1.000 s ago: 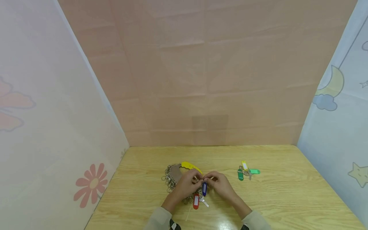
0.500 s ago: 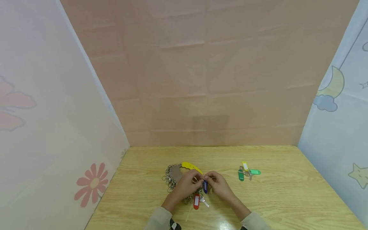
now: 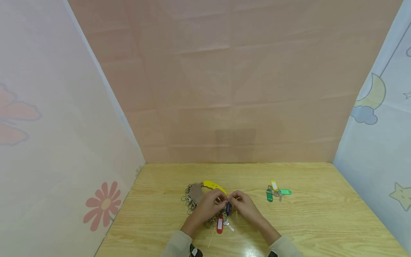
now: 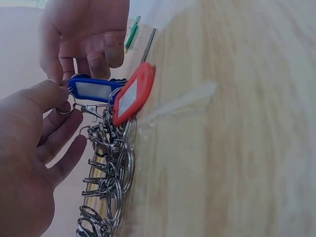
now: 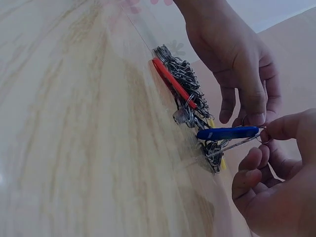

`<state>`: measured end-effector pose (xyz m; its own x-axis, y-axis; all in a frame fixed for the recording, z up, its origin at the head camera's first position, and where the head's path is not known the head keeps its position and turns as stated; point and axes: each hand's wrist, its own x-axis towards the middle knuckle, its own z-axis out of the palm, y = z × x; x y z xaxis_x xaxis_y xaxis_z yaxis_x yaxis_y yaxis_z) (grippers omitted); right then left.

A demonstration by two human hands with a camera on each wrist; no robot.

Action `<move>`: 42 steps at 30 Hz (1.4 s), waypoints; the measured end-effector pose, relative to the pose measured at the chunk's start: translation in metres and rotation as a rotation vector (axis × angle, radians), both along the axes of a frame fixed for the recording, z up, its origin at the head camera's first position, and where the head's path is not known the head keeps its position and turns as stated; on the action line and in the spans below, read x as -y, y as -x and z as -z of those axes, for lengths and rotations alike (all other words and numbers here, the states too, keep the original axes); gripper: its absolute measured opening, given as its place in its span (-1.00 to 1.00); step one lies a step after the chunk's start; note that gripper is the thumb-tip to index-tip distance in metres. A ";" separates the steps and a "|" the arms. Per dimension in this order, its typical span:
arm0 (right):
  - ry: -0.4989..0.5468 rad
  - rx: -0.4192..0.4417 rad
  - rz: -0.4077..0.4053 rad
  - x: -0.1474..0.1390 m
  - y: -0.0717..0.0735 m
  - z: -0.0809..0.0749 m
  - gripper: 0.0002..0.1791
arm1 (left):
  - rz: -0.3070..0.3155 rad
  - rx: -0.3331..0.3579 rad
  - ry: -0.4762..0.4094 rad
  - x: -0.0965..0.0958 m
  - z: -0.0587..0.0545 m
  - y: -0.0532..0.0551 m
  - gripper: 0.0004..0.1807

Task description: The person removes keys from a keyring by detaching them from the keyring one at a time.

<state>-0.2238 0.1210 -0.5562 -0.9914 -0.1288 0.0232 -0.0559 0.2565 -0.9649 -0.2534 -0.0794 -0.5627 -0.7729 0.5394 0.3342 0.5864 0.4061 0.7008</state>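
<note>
My left hand (image 3: pixel 210 204) and right hand (image 3: pixel 245 205) meet fingertip to fingertip above the table. In the left wrist view, my left thumb and finger pinch a thin split ring (image 4: pixel 65 109) joined to a small snap hook (image 4: pixel 92 111). My right fingers pinch the ring at the end of a blue key tag (image 5: pixel 227 133), and a key (image 5: pixel 236 146) hangs beside that tag. Below them lies a bunch of metal clips and rings (image 4: pixel 116 153) set along a brown curved plate (image 3: pixel 196 192) with a yellow handle (image 3: pixel 214 186). A red key tag (image 3: pixel 219 225) with a silver key (image 3: pixel 228 225) lies nearest me.
To the right on the wooden table (image 3: pixel 314 214) lies a small group of keys with a yellow tag (image 3: pixel 274 185), a dark green tag (image 3: pixel 269 195) and a light green tag (image 3: pixel 285 192). A thin pale strip (image 3: pixel 211 238) lies in front of the bunch. Fabric walls surround the table.
The blue tag has swung and turned slightly under the fingertips, now showing more of its edge. Both hands stay in nearly the same place.
</note>
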 end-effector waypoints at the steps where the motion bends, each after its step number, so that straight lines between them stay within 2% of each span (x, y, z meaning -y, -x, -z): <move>1: -0.001 0.006 -0.003 0.000 0.000 0.000 -0.78 | 0.009 -0.006 -0.001 0.000 0.000 0.000 -0.94; 12: -0.029 0.080 -0.070 -0.007 -0.003 -0.005 -0.70 | 0.022 -0.007 0.026 0.000 -0.002 -0.003 -0.94; 17: 0.033 0.086 -0.099 -0.010 -0.001 0.000 -0.71 | 0.041 -0.009 0.020 0.000 -0.003 -0.003 -0.94; 23: 0.108 0.142 -0.079 -0.011 0.001 0.000 -0.74 | 0.057 -0.001 0.004 0.001 0.000 -0.001 -0.94; 33: 0.114 0.150 -0.074 -0.011 0.001 -0.002 -0.74 | 0.046 0.021 0.024 0.003 -0.002 -0.002 -0.93; 42: 0.085 0.140 -0.118 -0.011 0.000 -0.004 -0.69 | 0.037 0.018 0.030 0.003 -0.004 -0.003 -0.94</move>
